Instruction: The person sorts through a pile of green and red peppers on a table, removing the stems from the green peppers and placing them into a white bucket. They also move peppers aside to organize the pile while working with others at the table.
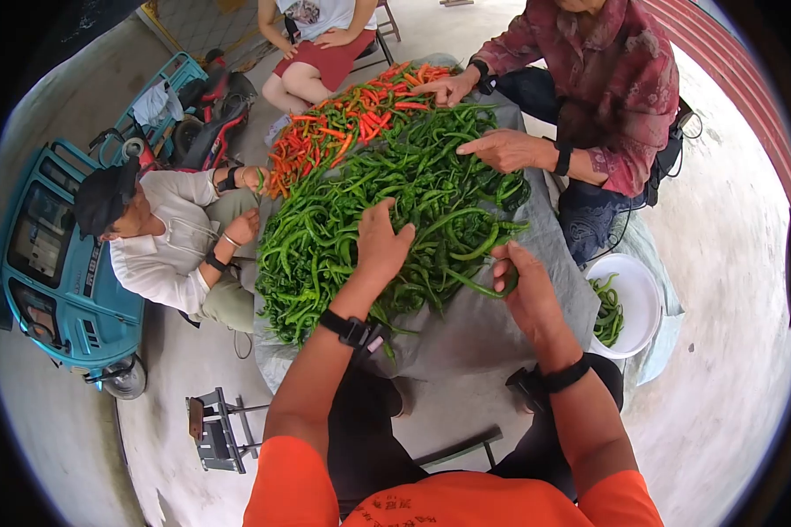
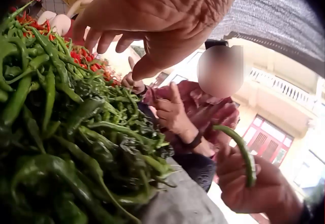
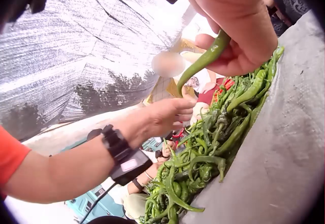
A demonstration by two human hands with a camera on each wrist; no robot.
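A long green chili pepper (image 3: 205, 60) is held in my right hand (image 1: 529, 290) by one end, its curved free end pointing toward my left hand. My left hand (image 1: 383, 244) hovers over the near part of the green pepper pile (image 1: 325, 255) with relaxed, slightly bent fingers and nothing in them. In the left wrist view its fingers (image 2: 137, 43) hang spread above the heap. Red and orange peppers (image 1: 325, 136) lie at the far left end of the same heap, on a grey sheet (image 1: 466, 338).
A white basin (image 1: 642, 303) with several green peppers stands on the floor at the right. One person in a patterned shirt (image 1: 624, 97) reaches in from the far right; another in a cap (image 1: 163, 211) sits at the left. A third person sits at the far side. A blue three-wheeler (image 1: 79, 290) is parked left.
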